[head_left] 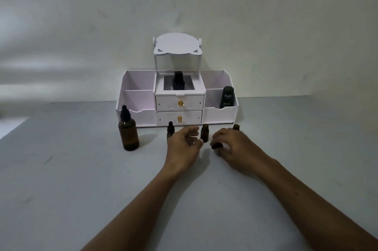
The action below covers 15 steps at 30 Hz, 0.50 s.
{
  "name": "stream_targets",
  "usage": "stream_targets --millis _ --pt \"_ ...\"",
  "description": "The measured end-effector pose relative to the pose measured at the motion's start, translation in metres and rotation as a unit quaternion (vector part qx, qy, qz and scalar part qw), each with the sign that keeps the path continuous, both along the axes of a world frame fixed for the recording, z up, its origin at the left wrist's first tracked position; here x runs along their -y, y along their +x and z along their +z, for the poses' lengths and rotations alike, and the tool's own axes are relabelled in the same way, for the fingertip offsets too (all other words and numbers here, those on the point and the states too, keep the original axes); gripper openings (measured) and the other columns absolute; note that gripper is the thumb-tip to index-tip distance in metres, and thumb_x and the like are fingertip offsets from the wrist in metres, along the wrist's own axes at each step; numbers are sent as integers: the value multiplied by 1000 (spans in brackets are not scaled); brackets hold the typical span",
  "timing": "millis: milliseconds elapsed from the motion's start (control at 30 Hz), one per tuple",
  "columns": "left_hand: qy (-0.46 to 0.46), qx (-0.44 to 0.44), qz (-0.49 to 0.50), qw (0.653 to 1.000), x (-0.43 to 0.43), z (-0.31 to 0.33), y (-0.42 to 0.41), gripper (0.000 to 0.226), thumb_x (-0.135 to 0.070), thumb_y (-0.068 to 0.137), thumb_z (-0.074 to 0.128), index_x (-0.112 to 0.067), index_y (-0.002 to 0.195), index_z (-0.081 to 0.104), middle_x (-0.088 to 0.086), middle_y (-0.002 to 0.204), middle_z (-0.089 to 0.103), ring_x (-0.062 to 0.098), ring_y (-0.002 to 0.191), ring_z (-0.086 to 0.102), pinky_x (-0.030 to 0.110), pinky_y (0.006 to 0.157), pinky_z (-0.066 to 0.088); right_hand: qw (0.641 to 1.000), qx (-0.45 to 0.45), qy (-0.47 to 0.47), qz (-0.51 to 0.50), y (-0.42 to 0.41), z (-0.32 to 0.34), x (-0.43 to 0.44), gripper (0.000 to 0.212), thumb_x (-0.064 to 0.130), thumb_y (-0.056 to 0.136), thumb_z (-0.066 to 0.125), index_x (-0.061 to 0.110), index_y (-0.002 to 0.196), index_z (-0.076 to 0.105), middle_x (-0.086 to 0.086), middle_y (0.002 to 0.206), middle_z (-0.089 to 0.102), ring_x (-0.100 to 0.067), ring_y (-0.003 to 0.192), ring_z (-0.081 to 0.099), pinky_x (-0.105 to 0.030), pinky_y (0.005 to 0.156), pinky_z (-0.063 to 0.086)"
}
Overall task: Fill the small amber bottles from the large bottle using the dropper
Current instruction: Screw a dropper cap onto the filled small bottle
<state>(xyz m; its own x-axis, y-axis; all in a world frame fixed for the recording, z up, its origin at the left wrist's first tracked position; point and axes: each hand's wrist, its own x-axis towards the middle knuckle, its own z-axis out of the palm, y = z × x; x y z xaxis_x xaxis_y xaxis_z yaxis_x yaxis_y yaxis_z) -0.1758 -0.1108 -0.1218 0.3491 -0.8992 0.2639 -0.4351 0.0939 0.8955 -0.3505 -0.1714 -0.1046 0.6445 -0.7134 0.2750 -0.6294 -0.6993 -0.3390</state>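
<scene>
Grey table [61,179], white organizer [143,116]; the large amber bottle [128,134] stands before its left end. Before its drawers the left hand [182,145] is loosely spread beside a small amber bottle [204,134], and the right hand [235,148] pinches a black cap [216,145].

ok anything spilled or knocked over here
Nothing stands out. The large bottle, the capped small bottle and the open middle bottle stand upright on the table. The right bottle is mostly hidden behind the right hand, which holds a dark cap. No spill is visible.
</scene>
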Motion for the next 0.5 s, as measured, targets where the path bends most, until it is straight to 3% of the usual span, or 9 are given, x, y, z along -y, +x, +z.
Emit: stream_targets --millis 67,133,233,367,500 --pt "11 -1 -4 1000 8 -3 -1 49 -11 88 74 -11 135 60 2 127 67 11 107 64 12 89 50 988 152 19 -16 -2 8 4 17 14 85 76 22 101 75 11 97 71 0 88 65 -17 79 51" --pt "15 0 -8 1000 16 -5 -1 53 -12 87 76 -11 137 59 5 130 67 13 111 64 22 97 52 952 298 49 -45 0 17 9 15 8 81 79 16 93 76 9 86 73 4 77 68 -11 74 51" --pt "15 -4 -7 1000 24 -6 -2 57 -13 84 79 -12 137 59 5 127 68 12 109 65 23 96 53 897 425 93 -78 9 29 19 14 6 82 78 11 94 76 -1 86 76 -9 80 73 -21 81 57" --pt "20 -17 -3 1000 34 -11 -5 62 -14 80 83 -12 137 59 6 122 71 12 101 68 26 95 56 871 468 123 -82 22 31 33 16 8 82 79 11 97 75 -7 89 76 -19 84 73 -36 87 61" --pt "15 -18 1 1000 37 -13 -4 59 -14 79 84 -13 134 62 5 117 73 11 94 70 26 91 57 895 424 115 -75 32 22 39 14 9 82 79 12 95 75 -3 82 74 -14 77 70 -29 81 60"
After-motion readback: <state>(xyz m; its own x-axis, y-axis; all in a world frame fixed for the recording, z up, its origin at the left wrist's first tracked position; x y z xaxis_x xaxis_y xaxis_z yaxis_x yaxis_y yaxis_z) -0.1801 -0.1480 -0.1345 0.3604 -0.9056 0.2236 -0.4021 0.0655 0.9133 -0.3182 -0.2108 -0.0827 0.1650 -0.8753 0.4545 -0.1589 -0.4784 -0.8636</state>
